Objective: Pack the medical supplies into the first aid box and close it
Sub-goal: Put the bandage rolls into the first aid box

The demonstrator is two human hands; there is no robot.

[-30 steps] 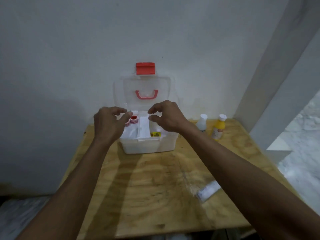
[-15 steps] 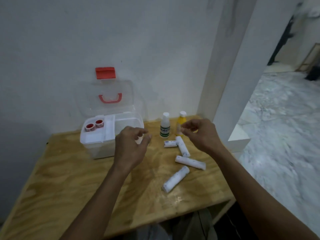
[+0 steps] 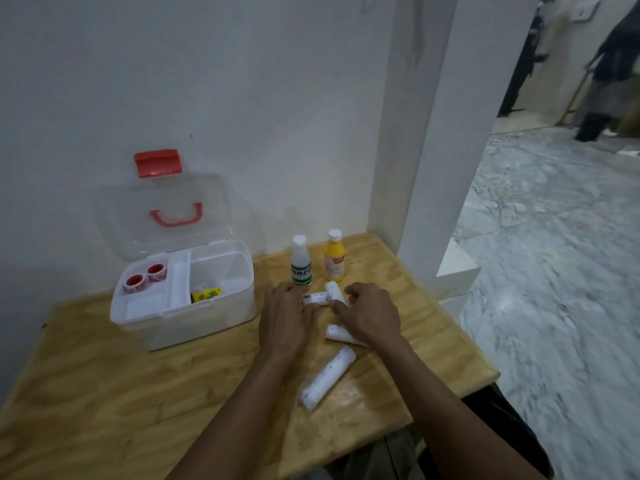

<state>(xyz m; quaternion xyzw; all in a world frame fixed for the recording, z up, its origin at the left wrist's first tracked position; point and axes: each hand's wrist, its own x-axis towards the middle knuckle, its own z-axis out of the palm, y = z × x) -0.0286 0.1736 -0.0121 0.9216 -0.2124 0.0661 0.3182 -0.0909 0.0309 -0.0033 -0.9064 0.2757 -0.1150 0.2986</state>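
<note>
Here, in the head view, we are at the gathering step: our left hand (image 3: 287, 317) and right hand (image 3: 372, 315) come down on the two far bandage rolls (image 3: 317, 298), fingers curled over them and touching, though we cannot tell whether either grip has closed. Two more rolls (image 3: 327, 377) lie nearer on the wooden table (image 3: 104, 393), and the clear bottle (image 3: 300, 260) and yellow bottle (image 3: 334, 255) stand just beyond. The first aid box (image 3: 183, 306) sits open to the left, lid up, tape rolls (image 3: 145, 277) in its tray. Next, we judge, the rolls must be pinched firmly and carried left into the open compartment.
</note>
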